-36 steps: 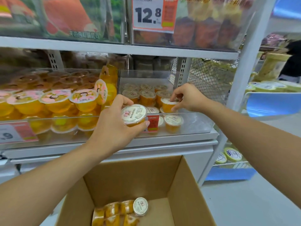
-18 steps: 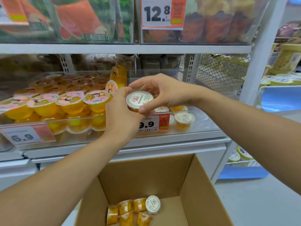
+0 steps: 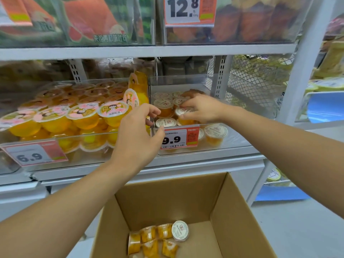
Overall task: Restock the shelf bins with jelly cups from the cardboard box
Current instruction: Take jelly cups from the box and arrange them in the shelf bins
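A clear shelf bin [image 3: 234, 140] marked 9.9 holds several small orange jelly cups with white lids. My right hand [image 3: 202, 108] reaches into it and grips one white-lidded jelly cup [image 3: 183, 111] on top of the others. My left hand [image 3: 137, 135] hovers at the bin's front left corner, fingers apart and empty. Below, an open cardboard box [image 3: 236, 216] holds several more jelly cups [image 3: 158, 239] lying on their sides, one showing its white lid.
To the left, a larger clear bin [image 3: 37, 146] marked 6.9 is full of bigger yellow jelly cups with pink lids. A shelf [image 3: 130, 51] above carries packaged goods behind a 12.8 tag. A white upright post [image 3: 301, 71] and a wire mesh panel [image 3: 256, 81] stand at right.
The cup passed from my left hand to my right, which carried it back into the 9.9 bin. My left hand let go and dropped toward the bin's front.
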